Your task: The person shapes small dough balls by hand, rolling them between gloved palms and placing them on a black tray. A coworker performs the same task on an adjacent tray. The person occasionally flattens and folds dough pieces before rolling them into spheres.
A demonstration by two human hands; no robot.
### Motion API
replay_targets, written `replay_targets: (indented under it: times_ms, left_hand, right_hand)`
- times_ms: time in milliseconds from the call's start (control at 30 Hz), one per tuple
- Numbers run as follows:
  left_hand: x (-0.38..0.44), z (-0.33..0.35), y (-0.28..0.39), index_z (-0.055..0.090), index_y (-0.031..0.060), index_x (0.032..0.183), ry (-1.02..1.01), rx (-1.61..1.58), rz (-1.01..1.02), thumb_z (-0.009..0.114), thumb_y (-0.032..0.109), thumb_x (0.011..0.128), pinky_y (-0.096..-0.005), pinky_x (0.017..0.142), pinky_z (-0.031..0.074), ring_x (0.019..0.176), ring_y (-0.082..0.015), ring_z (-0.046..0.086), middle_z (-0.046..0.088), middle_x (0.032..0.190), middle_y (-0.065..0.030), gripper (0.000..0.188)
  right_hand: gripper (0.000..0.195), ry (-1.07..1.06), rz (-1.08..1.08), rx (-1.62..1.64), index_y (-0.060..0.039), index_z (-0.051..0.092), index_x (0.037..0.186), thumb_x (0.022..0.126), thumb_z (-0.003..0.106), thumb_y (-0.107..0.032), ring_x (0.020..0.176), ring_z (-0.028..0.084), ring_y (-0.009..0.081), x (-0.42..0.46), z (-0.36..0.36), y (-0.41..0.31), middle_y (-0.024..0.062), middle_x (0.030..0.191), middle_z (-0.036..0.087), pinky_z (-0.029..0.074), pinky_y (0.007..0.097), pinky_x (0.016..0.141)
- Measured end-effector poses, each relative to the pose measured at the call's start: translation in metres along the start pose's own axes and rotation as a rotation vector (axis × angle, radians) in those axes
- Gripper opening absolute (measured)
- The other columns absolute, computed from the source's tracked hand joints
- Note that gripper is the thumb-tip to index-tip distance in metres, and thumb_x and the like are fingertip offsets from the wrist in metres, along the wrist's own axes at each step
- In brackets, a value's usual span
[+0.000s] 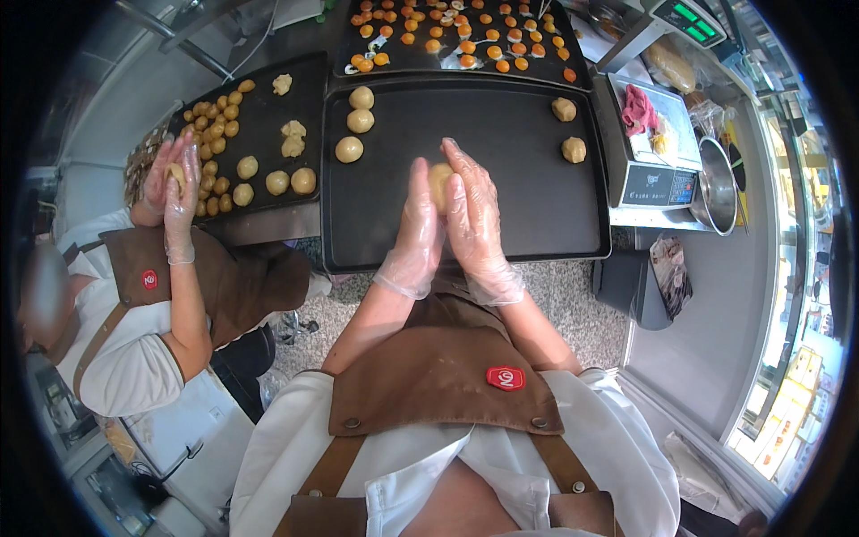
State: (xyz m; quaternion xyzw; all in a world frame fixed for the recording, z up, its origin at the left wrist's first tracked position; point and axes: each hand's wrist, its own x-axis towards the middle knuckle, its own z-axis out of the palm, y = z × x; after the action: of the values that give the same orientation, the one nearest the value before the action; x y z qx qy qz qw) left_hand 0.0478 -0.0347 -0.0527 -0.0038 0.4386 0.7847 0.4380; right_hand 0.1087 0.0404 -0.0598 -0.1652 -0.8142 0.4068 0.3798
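Between my gloved palms sits a ball of pale dough [440, 186], partly covered by the fingers. My left hand [419, 221] presses it from the left, and my right hand [474, 215] cups it from the right; both wear clear plastic gloves. They are over the front part of a black baking tray [537, 221]. On that tray, three smooth dough balls [360, 121] form a column at the left. Two rougher dough lumps [574, 150] lie near its right edge.
A co-worker's gloved hands [176, 178] hold dough at the left, by a tray of small brown balls [216, 127] and dough pieces [293, 139]. Egg yolks [466, 47] cover the back tray. At right stand a digital scale [654, 176] with a pink cloth [639, 111] and a metal bowl [715, 188].
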Motion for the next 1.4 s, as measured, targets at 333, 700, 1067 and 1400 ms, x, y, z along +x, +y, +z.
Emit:
replay_targets:
  times_ms: [333,700,1067,1400]
  left_hand:
    - [0.008,-0.007,0.003,0.045,0.0028,0.146,-0.212,-0.095,-0.024,0.032,0.050,0.112,-0.0393,0.114,0.042,0.131,-0.0209,0.054,0.057,0.140,-0.0109,0.060]
    - [0.013,-0.017,-0.031,0.059,0.0028,0.125,-0.286,-0.354,-0.134,0.050,0.028,0.110,-0.0354,0.105,0.052,0.119,-0.0167,0.062,0.064,0.127,-0.0090,0.031]
    - [0.028,0.002,-0.037,0.054,-0.0015,0.139,-0.179,-0.100,-0.253,0.040,0.042,0.111,-0.0395,0.112,0.045,0.125,-0.0225,0.060,0.061,0.135,-0.0141,0.053]
    - [0.035,-0.009,-0.061,0.044,-0.0090,0.147,-0.097,-0.050,-0.387,0.048,0.049,0.106,-0.0425,0.123,0.034,0.143,-0.0333,0.047,0.048,0.152,-0.0260,0.071]
  right_hand:
    - [0.041,-0.035,0.535,0.761,-0.0018,0.058,0.137,0.098,0.063,-0.013,0.123,0.062,0.0340,0.010,-0.027,-0.002,0.0190,0.135,0.062,0.046,0.0395,0.108]
    - [0.004,0.122,-0.260,-0.264,-0.0062,0.069,0.082,0.082,0.073,-0.007,0.082,0.070,0.0271,0.010,-0.006,0.022,0.0060,0.092,0.073,0.057,0.0394,0.076]
    - [0.062,0.016,-0.001,-0.367,-0.0067,0.059,0.139,0.081,0.079,-0.013,0.132,0.051,0.0390,-0.014,-0.048,0.032,0.0200,0.145,0.052,0.046,0.0428,0.105]
    - [0.059,0.208,0.631,0.039,-0.0033,0.053,0.145,0.091,0.075,-0.010,0.120,0.062,0.0296,-0.039,-0.119,0.162,0.0196,0.133,0.060,0.050,0.0398,0.103]
